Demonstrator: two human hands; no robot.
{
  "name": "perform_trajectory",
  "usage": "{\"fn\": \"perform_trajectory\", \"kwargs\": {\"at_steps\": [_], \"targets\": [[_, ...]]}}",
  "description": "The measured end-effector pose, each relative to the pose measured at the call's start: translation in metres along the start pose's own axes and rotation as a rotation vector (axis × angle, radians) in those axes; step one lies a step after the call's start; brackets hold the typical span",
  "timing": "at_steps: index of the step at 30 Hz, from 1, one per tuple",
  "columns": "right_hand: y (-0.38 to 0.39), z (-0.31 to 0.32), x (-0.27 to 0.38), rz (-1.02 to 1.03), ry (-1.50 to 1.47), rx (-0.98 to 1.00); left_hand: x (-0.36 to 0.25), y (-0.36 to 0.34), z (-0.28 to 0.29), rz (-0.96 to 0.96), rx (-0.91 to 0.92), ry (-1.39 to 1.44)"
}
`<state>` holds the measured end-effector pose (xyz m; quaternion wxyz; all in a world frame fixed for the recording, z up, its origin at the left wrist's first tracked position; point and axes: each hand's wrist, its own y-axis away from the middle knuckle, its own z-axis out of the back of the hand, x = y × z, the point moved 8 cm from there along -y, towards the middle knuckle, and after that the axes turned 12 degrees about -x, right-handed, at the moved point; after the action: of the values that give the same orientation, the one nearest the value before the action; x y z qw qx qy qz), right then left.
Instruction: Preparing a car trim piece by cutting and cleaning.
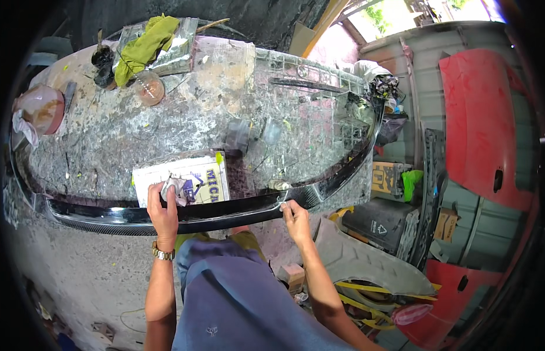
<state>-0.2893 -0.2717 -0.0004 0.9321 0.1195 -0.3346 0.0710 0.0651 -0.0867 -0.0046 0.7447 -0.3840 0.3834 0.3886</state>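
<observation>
A long, curved, glossy black car lip [108, 214] with a woven carbon pattern lies along the near edge of the worktable. My left hand [163, 217] reaches over it, fingers closed on a crumpled whitish cloth [176, 186]. Under that cloth is a white printed box or board [151, 180], lying on the table just behind the lip. My right hand [296, 220] is at the lip's front edge, right of the middle. Its thumb and fingertips pinch together there; what they hold, if anything, is too small to make out.
The stained worktable [190, 128] carries a green cloth [145, 48], a clear cup [149, 89], a pinkish tub [43, 110] and a black strip [307, 85]. Red car panels [480, 117] hang on the right wall. A grey fender [366, 251] and black bin [381, 225] stand right of me.
</observation>
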Motion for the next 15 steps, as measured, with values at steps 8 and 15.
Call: {"fn": "perform_trajectory", "kwargs": {"at_steps": [8, 15], "targets": [[-0.008, 0.005, -0.013, -0.101, 0.004, 0.002, -0.003, 0.0, 0.0, -0.054, -0.011, -0.037], [0.002, -0.003, 0.004, 0.022, 0.075, 0.004, 0.001, 0.001, -0.002, 0.005, 0.004, -0.026]]}}
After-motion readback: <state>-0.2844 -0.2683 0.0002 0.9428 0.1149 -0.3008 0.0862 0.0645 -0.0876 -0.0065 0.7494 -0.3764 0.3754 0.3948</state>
